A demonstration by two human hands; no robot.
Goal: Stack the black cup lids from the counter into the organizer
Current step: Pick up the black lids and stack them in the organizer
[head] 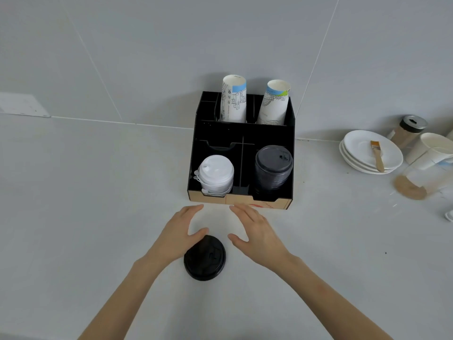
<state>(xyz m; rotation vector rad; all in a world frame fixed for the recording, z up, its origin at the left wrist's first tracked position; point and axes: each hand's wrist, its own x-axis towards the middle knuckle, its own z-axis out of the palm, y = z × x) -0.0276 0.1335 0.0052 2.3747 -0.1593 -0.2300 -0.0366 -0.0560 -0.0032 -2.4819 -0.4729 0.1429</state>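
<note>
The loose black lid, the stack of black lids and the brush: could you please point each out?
Loose black lid [204, 260], head view, top face.
Stack of black lids [274, 159], head view, top lid.
Brush [377, 157], head view, wooden handle.

Bare counter (left side) flanks the organizer.

No text, number or brand can be read anywhere. The left paper cup standing in the back of the black organizer carries small dark markings in a column down its side, too blurred to make out. The right paper cup has a faint line of print near its base, also illegible. A red mark on the organizer's tan front edge is partly hidden and unreadable.
</note>
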